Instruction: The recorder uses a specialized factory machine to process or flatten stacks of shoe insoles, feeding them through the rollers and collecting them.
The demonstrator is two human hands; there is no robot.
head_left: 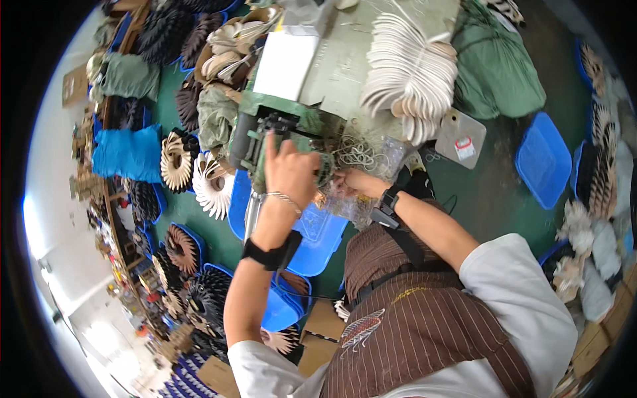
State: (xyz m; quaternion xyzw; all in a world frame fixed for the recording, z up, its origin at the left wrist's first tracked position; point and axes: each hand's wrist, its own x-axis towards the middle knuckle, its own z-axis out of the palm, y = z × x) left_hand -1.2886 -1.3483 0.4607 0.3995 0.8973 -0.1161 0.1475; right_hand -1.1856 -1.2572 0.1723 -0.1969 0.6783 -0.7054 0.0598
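My left hand (289, 171) is over a green machine (306, 121) with black metal parts (275, 125). Its index finger stretches forward onto the black parts, while the other fingers bend loosely with no held thing visible. My right hand (363, 184) is close by on the right, at the machine's near side. Its fingers are bent together around something too small to make out. Crumpled clear plastic (350, 207) lies beneath and beside that hand. A tangle of pale string (358, 152) sits just beyond it on the bench.
A fanned stack of white sole-shaped pieces (408, 66) lies on the bench (342, 63), near a white board (285, 65). A green sack (494, 63) stands at the right. Blue trays (318, 242) are below the machine; another blue tray (544, 159) lies farther right. Bundled soles (212, 186) crowd the left.
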